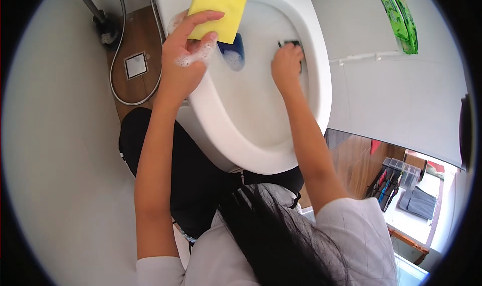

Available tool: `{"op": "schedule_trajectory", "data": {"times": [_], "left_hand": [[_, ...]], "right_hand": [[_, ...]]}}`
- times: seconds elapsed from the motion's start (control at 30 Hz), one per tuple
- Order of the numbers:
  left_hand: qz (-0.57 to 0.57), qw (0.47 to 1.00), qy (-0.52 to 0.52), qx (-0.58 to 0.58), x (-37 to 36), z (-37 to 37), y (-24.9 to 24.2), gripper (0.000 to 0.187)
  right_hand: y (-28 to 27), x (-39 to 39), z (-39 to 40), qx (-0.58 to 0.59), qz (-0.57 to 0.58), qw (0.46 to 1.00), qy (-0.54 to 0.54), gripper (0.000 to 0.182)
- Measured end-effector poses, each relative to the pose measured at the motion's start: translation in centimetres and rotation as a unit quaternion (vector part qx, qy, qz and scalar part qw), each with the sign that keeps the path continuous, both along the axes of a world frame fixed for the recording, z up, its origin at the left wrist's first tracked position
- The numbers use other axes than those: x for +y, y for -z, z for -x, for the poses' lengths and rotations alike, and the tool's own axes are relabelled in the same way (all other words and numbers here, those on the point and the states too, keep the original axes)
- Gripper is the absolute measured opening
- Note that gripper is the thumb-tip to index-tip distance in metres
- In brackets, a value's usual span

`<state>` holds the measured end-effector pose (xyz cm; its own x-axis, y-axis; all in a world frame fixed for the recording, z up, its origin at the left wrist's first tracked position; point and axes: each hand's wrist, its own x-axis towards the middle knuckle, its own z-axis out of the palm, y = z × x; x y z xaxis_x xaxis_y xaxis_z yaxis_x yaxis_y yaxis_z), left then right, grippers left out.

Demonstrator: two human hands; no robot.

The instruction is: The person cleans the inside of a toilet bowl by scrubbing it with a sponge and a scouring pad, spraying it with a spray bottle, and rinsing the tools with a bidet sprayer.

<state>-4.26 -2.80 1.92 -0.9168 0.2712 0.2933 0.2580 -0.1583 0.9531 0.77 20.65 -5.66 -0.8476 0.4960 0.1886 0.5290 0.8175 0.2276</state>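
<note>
My left hand (pixel 183 65), streaked with white suds, is closed on a flat yellow cleaning cloth (pixel 220 7) above the left rim of a white toilet bowl (pixel 320 95). Inside the bowl, my right hand (pixel 287 67) is closed around a small dark scrubbing pad (pixel 296 43) at the inner right wall; the fingers cover much of it. Blue water (pixel 238 45) with foam on it lies in the drain opening, partly behind the cloth.
A toilet brush (pixel 105 27) stands in the back left corner. A metal hose (pixel 123 50) loops over the brown floor around a square drain cover (pixel 135 65). Green wipe packs (pixel 399 20) hang at the right wall. Beyond the doorway is a shelf with a clear organizer (pixel 401 169).
</note>
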Motion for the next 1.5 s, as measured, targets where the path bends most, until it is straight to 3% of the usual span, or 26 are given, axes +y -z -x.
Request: {"op": "schedule_trajectory", "data": {"times": [0.07, 0.17, 0.27, 0.3, 0.4, 0.47, 0.57, 0.63, 0.73, 0.8, 0.87, 0.93, 1.0, 1.07, 1.1, 1.2, 1.27, 1.33, 1.37, 1.43, 1.5], "left_hand": [[0.006, 1.000, -0.001, 0.012, -0.2, -0.1, 0.0, 0.029], [0.003, 1.000, 0.005, 0.015, 0.0, -0.4, 0.1, 0.029], [0.008, 1.000, 0.001, 0.010, -0.2, -0.4, 0.0, 0.029], [-0.014, 1.000, 0.010, 0.008, -0.2, -0.2, 0.1, 0.029], [-0.043, 0.999, 0.018, -0.003, -0.1, -0.5, 0.2, 0.029], [-0.043, 0.999, 0.016, -0.007, -0.3, -0.7, 0.3, 0.029], [0.001, 1.000, 0.001, 0.003, 0.0, -0.7, -0.2, 0.029], [-0.004, 1.000, 0.003, 0.007, -0.1, -0.6, 0.0, 0.029], [-0.008, 1.000, 0.008, 0.006, -0.3, -0.7, 0.1, 0.029], [-0.014, 1.000, 0.010, 0.003, -0.2, -0.6, 0.0, 0.029], [-0.020, 1.000, -0.008, -0.003, -0.3, -0.6, 0.0, 0.031], [-0.019, 1.000, -0.011, -0.003, -0.3, -0.5, 0.0, 0.031], [-0.017, 1.000, -0.014, -0.011, -0.2, -0.8, 0.0, 0.031], [0.002, 1.000, -0.025, -0.015, -0.3, -0.8, -0.3, 0.030], [0.002, 1.000, -0.026, -0.012, -0.4, -0.7, -0.3, 0.030], [-0.003, 0.999, -0.043, -0.019, -0.4, -0.7, 0.0, 0.030], [-0.003, 0.998, -0.056, -0.001, -0.3, -0.6, 0.0, 0.029], [-0.015, 0.998, -0.056, -0.017, -0.3, -0.8, 0.1, 0.029], [-0.032, 0.997, -0.057, -0.036, -0.3, -1.0, 0.1, 0.029], [-0.036, 0.997, -0.056, -0.025, -0.3, -1.0, 0.2, 0.029], [-0.039, 0.997, -0.059, -0.011, -0.3, -0.8, 0.3, 0.029]], "right_hand": [[1.4, 0.8, 4.0, 0.148, -0.036, 0.987, -0.045, 0.024], [2.6, 1.0, 8.0, 0.133, -0.057, 0.986, -0.088, 0.024], [2.5, 3.3, 4.3, 0.059, -0.028, 0.995, -0.075, 0.024], [0.5, 1.7, 2.4, 0.112, 0.093, 0.989, -0.022, 0.026], [2.1, -0.5, 2.2, 0.169, 0.010, 0.985, 0.044, 0.028], [2.4, -0.8, 5.5, 0.210, 0.053, 0.976, -0.018, 0.030], [5.0, -2.4, 10.9, 0.282, 0.034, 0.959, 0.014, 0.029], [6.5, -4.0, 9.2, 0.206, 0.072, 0.966, -0.139, 0.028], [3.3, -1.4, 8.8, 0.257, 0.110, 0.959, -0.048, 0.024], [2.5, -0.9, 8.8, 0.284, 0.163, 0.943, -0.056, 0.020], [5.2, -2.0, 11.1, 0.373, 0.129, 0.906, -0.154, 0.025], [5.1, -6.1, 12.1, 0.333, 0.234, 0.851, -0.332, 0.034], [4.7, -6.3, 10.9, 0.307, 0.290, 0.867, -0.264, 0.036], [6.9, -1.5, 11.0, 0.383, 0.096, 0.895, -0.206, 0.033], [3.1, -0.9, 10.0, 0.441, 0.312, 0.833, -0.118, 0.036], [2.9, -3.5, 11.1, 0.391, 0.377, 0.838, -0.056, 0.038], [3.5, -8.0, 12.2, 0.362, 0.292, 0.861, -0.207, 0.036], [3.7, -7.9, 11.8, 0.361, 0.271, 0.868, -0.206, 0.038], [4.0, -6.2, 11.3, 0.359, 0.273, 0.869, -0.202, 0.038], [2.9, -2.1, 10.4, 0.376, 0.273, 0.884, -0.056, 0.036], [2.5, -2.8, 10.9, 0.372, 0.276, 0.885, -0.036, 0.036]]}}
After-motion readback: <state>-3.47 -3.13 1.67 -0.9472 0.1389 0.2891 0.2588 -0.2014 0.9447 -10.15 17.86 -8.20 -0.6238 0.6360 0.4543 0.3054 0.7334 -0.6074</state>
